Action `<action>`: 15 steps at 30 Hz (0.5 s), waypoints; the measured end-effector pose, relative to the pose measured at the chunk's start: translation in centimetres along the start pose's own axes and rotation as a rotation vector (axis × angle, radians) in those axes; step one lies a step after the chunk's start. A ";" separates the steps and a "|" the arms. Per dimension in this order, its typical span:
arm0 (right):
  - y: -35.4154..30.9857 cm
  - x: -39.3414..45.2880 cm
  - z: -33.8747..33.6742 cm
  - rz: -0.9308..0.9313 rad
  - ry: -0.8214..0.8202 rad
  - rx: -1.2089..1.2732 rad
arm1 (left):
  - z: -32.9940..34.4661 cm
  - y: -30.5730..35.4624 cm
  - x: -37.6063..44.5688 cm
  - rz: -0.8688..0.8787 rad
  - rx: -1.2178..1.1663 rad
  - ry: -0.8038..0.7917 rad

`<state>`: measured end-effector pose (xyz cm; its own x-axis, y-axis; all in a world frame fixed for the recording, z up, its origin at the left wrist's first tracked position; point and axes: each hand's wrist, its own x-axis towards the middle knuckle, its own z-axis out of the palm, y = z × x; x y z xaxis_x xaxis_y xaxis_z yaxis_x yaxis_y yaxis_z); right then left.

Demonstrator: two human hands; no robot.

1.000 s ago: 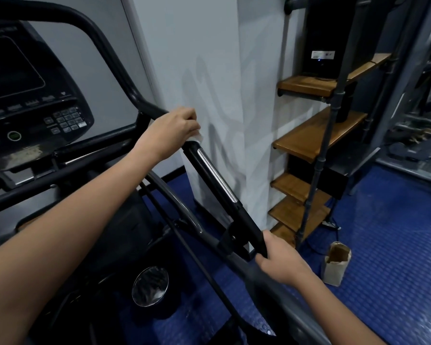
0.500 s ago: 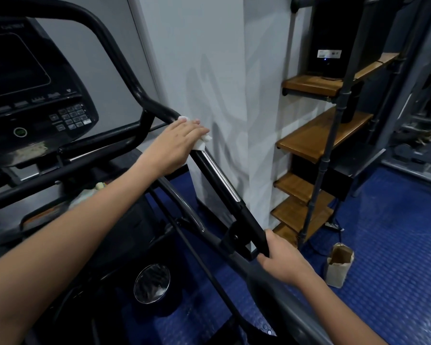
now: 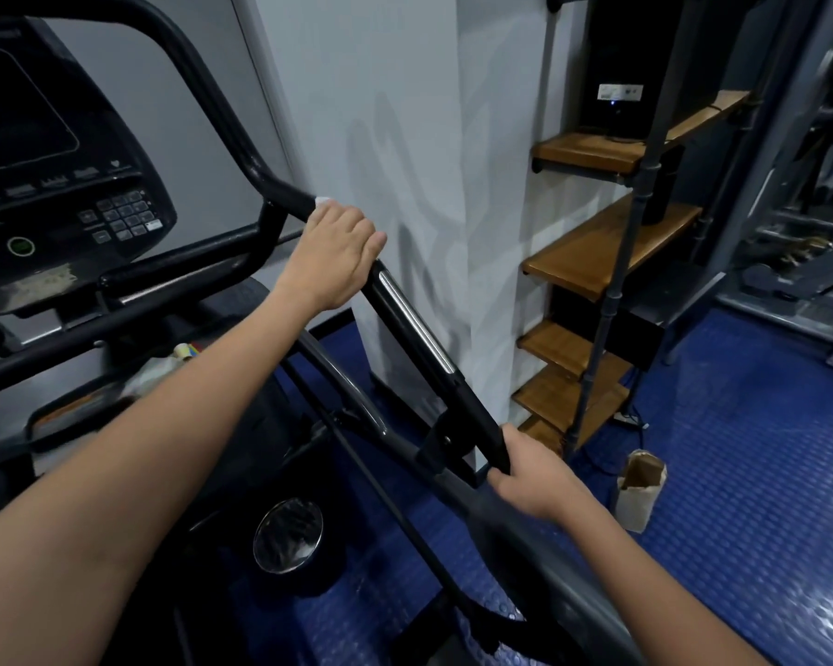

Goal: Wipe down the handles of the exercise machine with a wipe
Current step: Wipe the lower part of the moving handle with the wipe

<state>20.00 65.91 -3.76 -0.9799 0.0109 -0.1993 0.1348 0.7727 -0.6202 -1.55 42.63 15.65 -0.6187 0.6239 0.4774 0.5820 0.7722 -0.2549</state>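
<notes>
From the head camera, we see little of the wipe [image 3: 322,200]: only a small white corner pokes out above the left hand [image 3: 334,254], whose fingers are curled over the upper part of the black handle [image 3: 419,343] and hide the rest of it. The right hand [image 3: 532,478] wraps round the handle's lower end, near the bracket, so the two hands are well apart on the same bar. Its fingertips are tucked behind the bar and we cannot make them out. The silver strip along the handle shows bare between them.

The console [image 3: 59,170] on the left is cut off by the frame edge, its screen dark and its keypad labels too small to read. Below the left forearm a pale crumpled thing lies in the machine's tray; we cannot tell what it is. A round shiny disc [image 3: 288,535] sits low on the machine.

The floor [image 3: 741,473] is blue studded rubber. A white pillar [image 3: 405,137] stands just behind the handle, and wooden shelves [image 3: 597,252] on a dark pipe frame rise to its right. A small paper bag [image 3: 639,490] stands on the floor beside the shelves. Other gym equipment at far right is dim and blurred.
</notes>
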 end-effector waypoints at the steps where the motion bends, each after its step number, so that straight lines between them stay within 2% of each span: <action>1: -0.1 0.0 -0.1 -0.003 0.000 0.007 | 0.0 0.5 -0.1 0.038 0.015 -0.015; 4: -0.6 -0.5 -0.3 -0.003 0.003 0.010 | 0.2 2.6 -1.2 0.161 0.015 -0.061; 9: -0.7 -1.7 -0.7 0.038 0.037 -0.012 | 0.3 5.6 -3.6 0.237 -0.033 -0.174; 12: -0.3 -2.1 -0.3 0.075 0.044 -0.143 | 0.8 7.8 -6.2 0.348 -0.063 -0.282; 15: 0.1 -2.6 -0.2 0.089 0.037 -0.206 | -0.6 7.3 -6.1 0.329 -0.047 -0.319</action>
<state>22.52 66.10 -3.15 -0.9706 0.1053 -0.2165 0.1920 0.8809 -0.4325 6.75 44.36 11.39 -0.5241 0.8466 0.0927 0.7937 0.5250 -0.3074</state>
